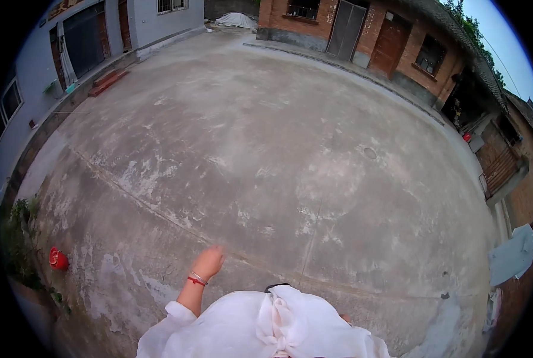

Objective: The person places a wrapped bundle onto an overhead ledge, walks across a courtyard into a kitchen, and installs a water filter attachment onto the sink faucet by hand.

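My left hand [209, 262] hangs in front of my body, over the concrete yard [266, 161]. A red bracelet [196, 281] and a pale bangle [199, 276] circle its wrist. Its fingers are smeared by motion and partly turned away, so their pose is unclear; nothing shows in the hand. Of my right hand [345, 318] only a small sliver of skin appears past the side of my white shirt [236, 322]. Its fingers are hidden behind the shirt.
A red pot [58, 259] stands by plants [21, 238] at left. Reddish planks [107, 83] lie near the grey house [153, 27]. A brick building [362, 39] borders the far side, and a pale sheet [512, 255] is at right. A seam [159, 213] crosses the concrete.
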Demonstrator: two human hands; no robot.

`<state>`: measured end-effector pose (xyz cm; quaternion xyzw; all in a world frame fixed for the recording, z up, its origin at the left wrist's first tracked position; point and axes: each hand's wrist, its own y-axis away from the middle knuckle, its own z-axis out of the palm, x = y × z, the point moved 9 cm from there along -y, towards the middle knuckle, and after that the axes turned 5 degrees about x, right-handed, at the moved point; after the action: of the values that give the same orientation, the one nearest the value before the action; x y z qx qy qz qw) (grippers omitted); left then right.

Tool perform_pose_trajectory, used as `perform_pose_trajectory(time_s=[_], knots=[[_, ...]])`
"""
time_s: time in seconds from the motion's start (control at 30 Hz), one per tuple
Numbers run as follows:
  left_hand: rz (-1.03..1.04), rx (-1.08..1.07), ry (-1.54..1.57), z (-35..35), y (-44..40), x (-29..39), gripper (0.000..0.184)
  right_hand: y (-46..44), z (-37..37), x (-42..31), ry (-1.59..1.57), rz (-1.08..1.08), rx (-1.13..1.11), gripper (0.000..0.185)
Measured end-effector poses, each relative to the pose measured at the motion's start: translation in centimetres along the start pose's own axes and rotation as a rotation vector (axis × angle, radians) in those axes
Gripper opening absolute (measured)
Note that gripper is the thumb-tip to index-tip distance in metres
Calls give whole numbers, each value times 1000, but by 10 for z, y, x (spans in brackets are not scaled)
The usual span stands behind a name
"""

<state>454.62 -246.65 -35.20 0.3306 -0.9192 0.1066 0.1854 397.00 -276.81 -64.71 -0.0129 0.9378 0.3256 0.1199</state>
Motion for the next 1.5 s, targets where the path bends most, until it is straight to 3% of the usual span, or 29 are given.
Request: perform_pose_trajectory(time_s=[0.13, 0.27, 0.43, 0.6, 0.67, 0.8, 0.83, 0.9, 1.03, 1.13, 1.23, 1.27, 1.3, 1.33, 1.4, 1.47, 1.5], knots=[[176, -16, 179, 16, -157, 37, 33, -41, -25, -16, -160, 317, -69, 26], [169, -89, 184, 56, -294, 48, 30, -137, -34, -118, -242, 333, -136, 26], [255, -348, 85, 93, -457, 82, 24, -293, -93, -334, -271, 68, -184, 25], [306, -196, 86, 80, -637, 108, 28, -435, -193, -609, -353, -341, -144, 24], [303, -142, 102, 81, -707, 107, 27, -497, -217, -714, -500, -425, -204, 23], [254, -114, 153, 101, -850, 73, 25, -595, -282, -849, -493, -469, -192, 27], [244, -112, 154, 107, -887, 58, 24, -627, -292, -868, -480, -476, -176, 28], [187, -145, 21, 116, -969, 27, 23, -788, -245, -838, -104, -797, -23, 30], [64, -188, -57, 125, -1135, -16, 22, -806, -316, -846, 175, -371, -51, 29], [138, -111, -17, 85, -1251, 18, 19, -824, -369, -834, 342, -213, 20, 28], [276, -98, 113, 98, -1361, 47, 18, -853, -399, -807, 484, -76, 49, 28], [255, -130, 271, 111, -1400, 48, 21, -873, -403, -801, 503, -51, 2, 28], [225, -168, 431, 128, -1437, 44, 24, -902, -396, -786, 390, 13, -215, 28], [184, -209, 593, 148, -1476, 40, 27, -945, -362, -787, 660, -375, -115, 28], [150, -207, 541, 180, -1555, 29, 25, -996, -354, -824, 815, -443, -118, 25], [94, -244, 493, 195, -1633, 31, 25, -1067, -356, -863, 814, -222, -322, 26], [80, -266, 508, 202, -1674, 35, 26, -1100, -368, -903, 797, -228, -306, 27]])
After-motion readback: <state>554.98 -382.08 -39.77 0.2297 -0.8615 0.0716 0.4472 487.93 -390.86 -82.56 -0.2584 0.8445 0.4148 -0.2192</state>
